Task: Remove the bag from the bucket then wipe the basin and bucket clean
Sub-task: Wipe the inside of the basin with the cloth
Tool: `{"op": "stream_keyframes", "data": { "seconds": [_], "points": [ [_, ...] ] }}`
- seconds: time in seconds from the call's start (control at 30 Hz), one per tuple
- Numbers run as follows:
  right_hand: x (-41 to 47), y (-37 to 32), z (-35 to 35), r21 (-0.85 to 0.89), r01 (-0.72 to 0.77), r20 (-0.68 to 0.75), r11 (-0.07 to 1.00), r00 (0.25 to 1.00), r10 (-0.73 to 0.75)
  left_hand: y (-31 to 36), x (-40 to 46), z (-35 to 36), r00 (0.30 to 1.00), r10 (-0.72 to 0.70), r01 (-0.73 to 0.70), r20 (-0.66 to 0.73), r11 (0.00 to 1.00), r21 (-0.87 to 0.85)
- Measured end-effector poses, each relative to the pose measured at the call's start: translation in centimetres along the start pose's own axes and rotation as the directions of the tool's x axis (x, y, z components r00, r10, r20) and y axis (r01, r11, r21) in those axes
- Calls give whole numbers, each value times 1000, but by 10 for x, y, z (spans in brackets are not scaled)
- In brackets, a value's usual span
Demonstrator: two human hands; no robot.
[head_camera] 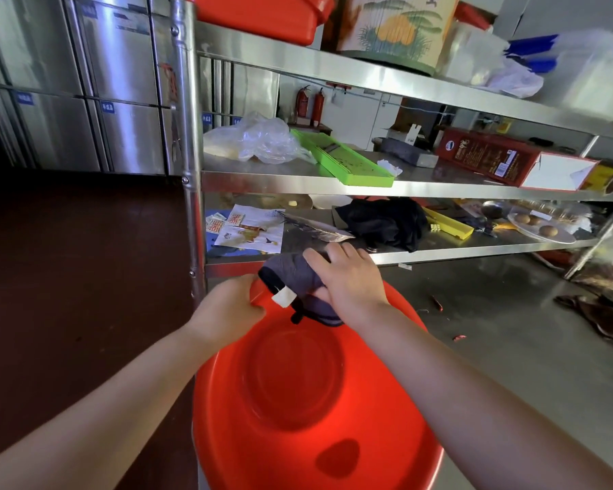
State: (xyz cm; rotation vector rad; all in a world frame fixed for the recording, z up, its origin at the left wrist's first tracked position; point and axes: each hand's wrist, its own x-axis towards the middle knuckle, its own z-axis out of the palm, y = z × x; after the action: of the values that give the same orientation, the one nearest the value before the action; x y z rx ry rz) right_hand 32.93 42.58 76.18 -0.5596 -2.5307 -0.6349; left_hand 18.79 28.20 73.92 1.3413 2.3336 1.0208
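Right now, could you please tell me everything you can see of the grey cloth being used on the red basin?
The grey cloth looks like soft woven fabric, bunched into a wad, with a dark edge, a small white tag and a black loop hanging down. It lies against the far rim of the round red plastic basin. The right hand presses on it with the fingers spread over its top, while the left hand grips the rim beside it.

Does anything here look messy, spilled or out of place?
Yes. Small red scraps and a dark crumpled rag lie loose on the floor right of the red basin. The lower shelf is cluttered with scattered papers and a heaped black cloth.
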Motion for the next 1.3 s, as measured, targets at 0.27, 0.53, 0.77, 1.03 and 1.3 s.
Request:
{"op": "stream_keyframes", "data": {
  "seconds": [0.27, 0.53, 0.77, 1.03, 1.3],
  "points": [
    [-13, 17, 28, -43, -286, 87, 957, 953, 289, -43, -8, -9, 970, -211, 168, -118, 940, -297],
    [-29, 19, 30, 11, -360, 104, 933, 928, 357, -57, -18, -11, 958, -258, 209, -127, 929, -305],
    [-9, 19, 9, 40, -125, 39, 991, 992, 123, -19, -4, -17, 998, -19, 27, 61, 990, -135],
    [-12, 1, 28, -90, -106, -192, 990, 977, 87, -11, -2, 2, 998, 54, -56, -38, 995, -81],
    [-51, 24, 32, -128, -415, 84, 901, 900, 427, -36, -11, -13, 984, -149, 114, -94, 945, -307]
  ]
}}
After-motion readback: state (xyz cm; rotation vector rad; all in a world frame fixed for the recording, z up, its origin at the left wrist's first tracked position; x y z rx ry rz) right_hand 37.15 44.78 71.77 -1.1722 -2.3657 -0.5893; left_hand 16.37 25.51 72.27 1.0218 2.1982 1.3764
